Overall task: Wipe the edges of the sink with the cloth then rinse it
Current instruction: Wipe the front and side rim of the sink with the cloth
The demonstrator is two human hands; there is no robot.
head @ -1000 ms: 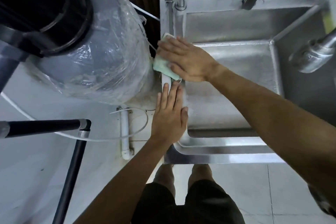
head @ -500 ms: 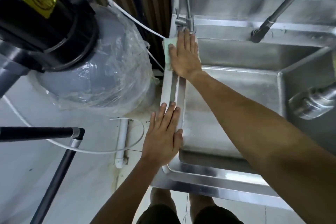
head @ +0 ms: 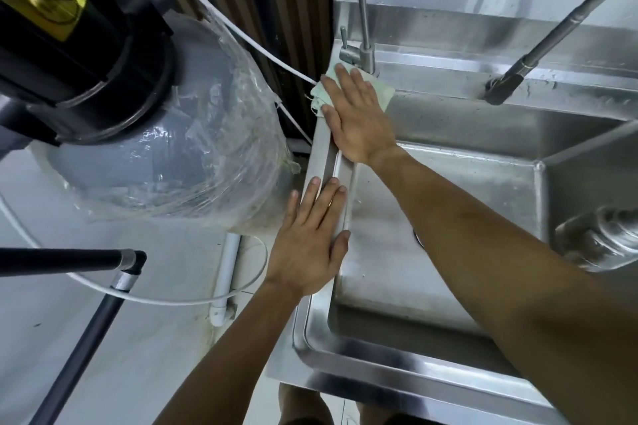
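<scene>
Steel sink (head: 476,183), right hand (head: 359,117) pressing cloth (head: 381,91)

A plastic-wrapped grey tank (head: 165,134) stands on pale floor (head: 103,338) before a brown slatted wall (head: 297,10).

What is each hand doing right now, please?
Left hand: open, flat on the sink's left rim, holding nothing.
Right hand: open, straight fingers pressing the cloth onto the rim's far corner.

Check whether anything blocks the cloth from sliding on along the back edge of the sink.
Yes. The small faucet stands on the back rim directly beyond the cloth, which the right hand presses flat at the sink's far left corner. Further right, a black-tipped hose rests there too.
</scene>
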